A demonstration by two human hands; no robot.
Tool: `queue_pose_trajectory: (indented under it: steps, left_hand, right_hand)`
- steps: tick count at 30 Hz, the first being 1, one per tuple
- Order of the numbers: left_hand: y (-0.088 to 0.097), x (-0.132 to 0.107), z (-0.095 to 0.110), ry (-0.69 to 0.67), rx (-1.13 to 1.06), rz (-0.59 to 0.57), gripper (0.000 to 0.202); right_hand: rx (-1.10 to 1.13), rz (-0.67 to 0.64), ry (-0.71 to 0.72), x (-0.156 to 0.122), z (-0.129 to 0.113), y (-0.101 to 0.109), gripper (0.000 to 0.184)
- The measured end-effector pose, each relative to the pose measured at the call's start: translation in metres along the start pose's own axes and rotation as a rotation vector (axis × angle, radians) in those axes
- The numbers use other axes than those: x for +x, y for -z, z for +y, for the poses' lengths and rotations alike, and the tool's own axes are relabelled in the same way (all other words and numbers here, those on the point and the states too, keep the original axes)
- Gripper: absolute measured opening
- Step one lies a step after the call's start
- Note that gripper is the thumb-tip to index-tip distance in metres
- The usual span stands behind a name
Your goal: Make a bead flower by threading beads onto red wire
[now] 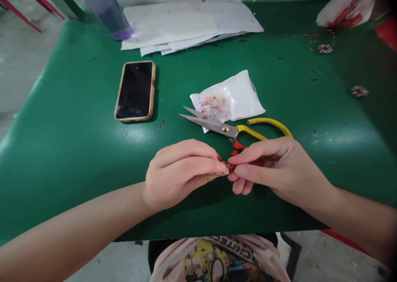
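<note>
forearms [77,228] angle inward over the table [77,129], left hand [184,172] and right hand [279,170] pinching beadwork [228,166]; beyond, a bag [246,94] holds pastel beads [214,105].

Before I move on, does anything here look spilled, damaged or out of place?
Slightly: the scissors lie open, partly across the packet, close to the right hand, and a bent wire-like scrap sits loose by the phone. Nothing looks spilled or damaged.

Pale glare spots the green bench [77,158] left and right; shadow dims its right side; outer edges look soft.
</note>
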State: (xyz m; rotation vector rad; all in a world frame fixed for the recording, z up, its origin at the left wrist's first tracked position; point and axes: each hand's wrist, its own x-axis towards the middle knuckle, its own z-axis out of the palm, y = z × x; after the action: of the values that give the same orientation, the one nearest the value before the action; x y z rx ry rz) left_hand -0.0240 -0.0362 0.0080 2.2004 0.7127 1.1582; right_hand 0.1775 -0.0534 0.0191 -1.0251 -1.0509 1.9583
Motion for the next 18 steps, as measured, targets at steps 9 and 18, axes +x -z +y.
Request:
queue_pose_trajectory:
  steps: [9, 18]
  left_hand:
    - [0.0018, -0.0008, 0.0011, 0.004, 0.043, -0.026, 0.020]
    - [0.0038, 0.0012, 0.0032, 0.009, 0.034, -0.073, 0.018]
  right_hand:
    - [0.036, 0.020, -0.068, 0.0001, -0.0005, -0.0008, 0.010]
    - [0.102, -0.013, -0.133, 0.0005, 0.0017, 0.0025, 0.009]
